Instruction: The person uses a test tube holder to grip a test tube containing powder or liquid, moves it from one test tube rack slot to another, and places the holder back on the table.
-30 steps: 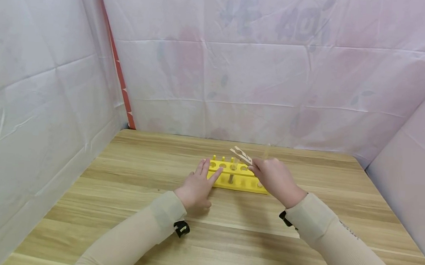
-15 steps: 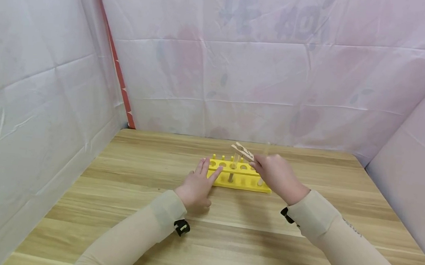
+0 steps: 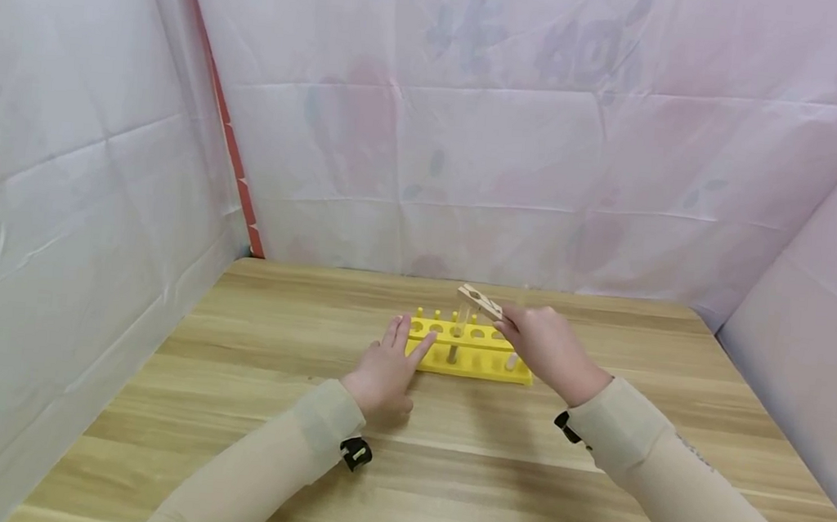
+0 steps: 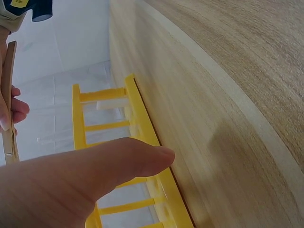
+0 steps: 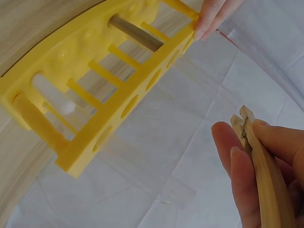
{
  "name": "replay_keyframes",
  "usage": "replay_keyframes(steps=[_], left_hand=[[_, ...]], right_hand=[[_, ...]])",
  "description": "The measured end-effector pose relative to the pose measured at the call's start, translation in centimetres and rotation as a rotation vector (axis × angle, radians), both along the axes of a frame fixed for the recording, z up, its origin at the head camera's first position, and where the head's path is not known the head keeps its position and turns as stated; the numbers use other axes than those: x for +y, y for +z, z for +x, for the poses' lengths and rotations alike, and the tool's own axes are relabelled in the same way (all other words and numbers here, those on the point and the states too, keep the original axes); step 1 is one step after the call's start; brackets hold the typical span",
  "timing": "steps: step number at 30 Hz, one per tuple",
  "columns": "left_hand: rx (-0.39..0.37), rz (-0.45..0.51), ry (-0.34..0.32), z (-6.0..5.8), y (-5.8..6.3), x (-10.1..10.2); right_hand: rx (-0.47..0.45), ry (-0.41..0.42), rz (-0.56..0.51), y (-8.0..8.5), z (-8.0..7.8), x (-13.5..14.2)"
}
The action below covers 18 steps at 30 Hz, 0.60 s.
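A yellow test tube rack [image 3: 469, 371] stands on the table. My left hand [image 3: 383, 373] rests straight fingers on its left end, the thumb along its front. In the rack are a test tube with dark contents [image 5: 135, 32] near the middle and another with white contents [image 5: 52, 95] at the right end. My right hand [image 3: 548, 349] grips a wooden test tube clamp [image 3: 485, 303] between thumb and fingers. The clamp's tip lies at the mouth of the dark-filled tube; whether it touches the glass I cannot tell. The right hand partly hides the white-filled tube in the head view.
The rack's other holes and pegs [image 3: 420, 314] show beside the tubes. A wood-grain table [image 3: 297, 309] extends around it. Pale patterned cloth [image 3: 493, 160] hangs behind, with sheets on both sides. Each wrist wears a black strap device [image 3: 356, 453].
The clamp has shifted slightly right, and its tips look closer together than before. My left hand stays on the rack. The whole head view has shifted a little.
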<state>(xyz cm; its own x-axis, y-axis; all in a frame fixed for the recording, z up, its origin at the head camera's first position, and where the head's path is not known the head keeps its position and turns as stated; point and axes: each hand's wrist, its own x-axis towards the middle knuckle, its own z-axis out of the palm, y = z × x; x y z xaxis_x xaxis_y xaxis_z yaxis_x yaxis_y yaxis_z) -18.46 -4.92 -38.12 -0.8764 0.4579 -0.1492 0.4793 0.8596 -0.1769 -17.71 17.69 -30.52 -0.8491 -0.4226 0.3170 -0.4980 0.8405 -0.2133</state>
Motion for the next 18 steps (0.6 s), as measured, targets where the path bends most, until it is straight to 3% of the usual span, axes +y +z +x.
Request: replay_keyframes(steps=[18], left_hand=[[0.018,-0.031,-0.005,-0.25,-0.04,0.08]], right_hand=[[0.030,0.006,-0.016,0.28,0.31,0.92]])
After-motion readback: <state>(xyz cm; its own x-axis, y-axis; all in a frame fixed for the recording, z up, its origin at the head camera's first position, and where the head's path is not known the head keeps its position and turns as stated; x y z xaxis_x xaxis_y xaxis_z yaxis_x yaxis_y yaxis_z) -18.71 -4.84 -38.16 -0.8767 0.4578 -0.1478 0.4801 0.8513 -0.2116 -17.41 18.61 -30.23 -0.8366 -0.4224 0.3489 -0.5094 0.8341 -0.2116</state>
